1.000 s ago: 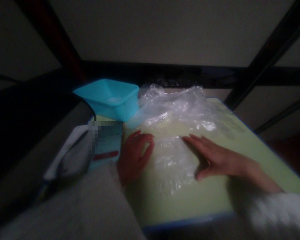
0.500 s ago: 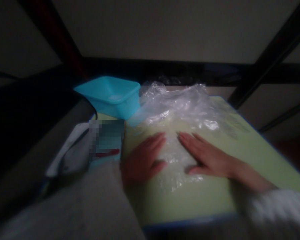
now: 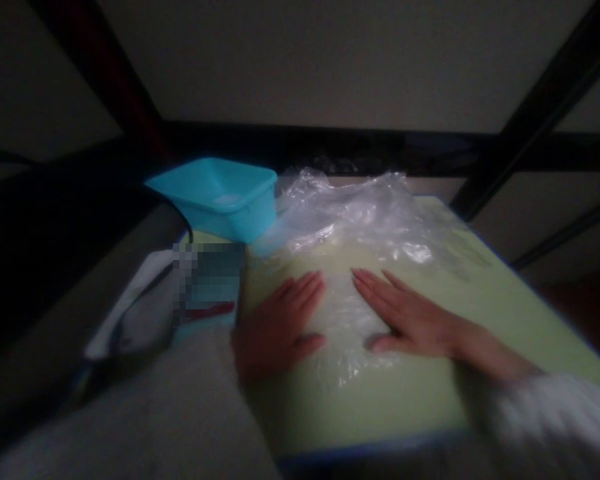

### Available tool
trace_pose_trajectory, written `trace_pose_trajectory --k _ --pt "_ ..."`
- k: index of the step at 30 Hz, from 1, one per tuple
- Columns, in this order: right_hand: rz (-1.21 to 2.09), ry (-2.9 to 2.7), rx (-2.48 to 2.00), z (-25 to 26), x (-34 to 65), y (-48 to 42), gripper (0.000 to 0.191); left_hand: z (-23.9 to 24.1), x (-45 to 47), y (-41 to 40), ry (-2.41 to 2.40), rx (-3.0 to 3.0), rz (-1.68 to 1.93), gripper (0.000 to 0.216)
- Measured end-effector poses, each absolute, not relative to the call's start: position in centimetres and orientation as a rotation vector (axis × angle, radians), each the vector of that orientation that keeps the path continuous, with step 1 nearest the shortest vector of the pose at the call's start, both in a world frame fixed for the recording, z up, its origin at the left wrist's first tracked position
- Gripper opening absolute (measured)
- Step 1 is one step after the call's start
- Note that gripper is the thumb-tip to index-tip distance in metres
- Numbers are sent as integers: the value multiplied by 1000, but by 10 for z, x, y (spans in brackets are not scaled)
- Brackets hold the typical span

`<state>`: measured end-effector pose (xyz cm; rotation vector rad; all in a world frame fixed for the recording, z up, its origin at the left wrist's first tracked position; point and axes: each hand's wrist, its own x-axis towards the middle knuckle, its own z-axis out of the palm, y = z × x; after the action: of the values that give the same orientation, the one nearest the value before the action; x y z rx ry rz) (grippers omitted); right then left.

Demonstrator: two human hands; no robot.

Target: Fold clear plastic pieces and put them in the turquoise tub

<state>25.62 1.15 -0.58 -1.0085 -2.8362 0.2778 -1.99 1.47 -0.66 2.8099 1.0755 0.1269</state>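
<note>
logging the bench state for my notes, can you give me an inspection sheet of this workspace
surface: yellow-green board with a blue edge, dimly lit.
things in hand: clear plastic sheet, crumpled at the far side, lying flatter between the hands.
clutter: turquoise tub at the board's far left corner; a flat blurred item and a white cloth-like thing left of the board.
hands: left hand and right hand both open, palms down on the plastic, side by side and apart.
cables: a dark cord curves beside the tub; its ends cannot be made out.
surroundings: dark frame bars and a pale wall behind.
</note>
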Motion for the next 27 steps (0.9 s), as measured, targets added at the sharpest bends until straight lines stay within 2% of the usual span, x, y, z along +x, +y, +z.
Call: trace_pose_trajectory --k 4,7,9,11,18,27 --pt "312 -2826 -899 5 259 14 86 -4 -22 11 937 2745 416 59" --pt "328 -2786 -711 22 263 11 57 -2 -20 6 961 2467 753 39" --pt "300 -2753 -632 32 265 6 38 -1 -17 6 1007 2258 811 30" --pt "293 -2760 -617 40 266 0 29 -1 -14 7 1025 2096 784 31" --pt "368 -2991 -726 48 259 -20 21 0 -9 14 1035 1874 755 28" --pt "-69 -3107 -676 47 254 -36 22 0 -9 15 1012 1807 741 24"
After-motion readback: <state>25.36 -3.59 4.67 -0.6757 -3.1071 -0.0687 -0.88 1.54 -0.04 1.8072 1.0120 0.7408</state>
